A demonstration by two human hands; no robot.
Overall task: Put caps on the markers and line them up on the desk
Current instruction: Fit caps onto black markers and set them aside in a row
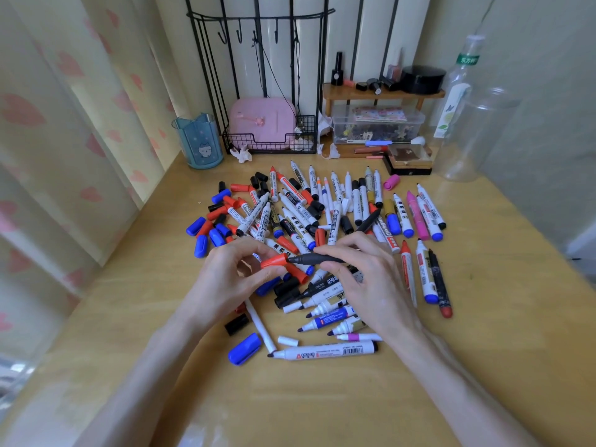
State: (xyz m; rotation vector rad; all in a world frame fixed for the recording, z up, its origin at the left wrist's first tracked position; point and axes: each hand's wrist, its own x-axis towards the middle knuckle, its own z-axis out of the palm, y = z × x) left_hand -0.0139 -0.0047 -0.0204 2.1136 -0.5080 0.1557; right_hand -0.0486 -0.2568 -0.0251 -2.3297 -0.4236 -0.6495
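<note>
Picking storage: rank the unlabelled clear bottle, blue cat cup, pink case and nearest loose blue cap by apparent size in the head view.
1. unlabelled clear bottle
2. pink case and blue cat cup: too alike to rank; the case is partly hidden by its wire basket
3. loose blue cap, smallest, though nearest the camera

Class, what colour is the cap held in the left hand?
The cap is red; the head view shows it best.
</note>
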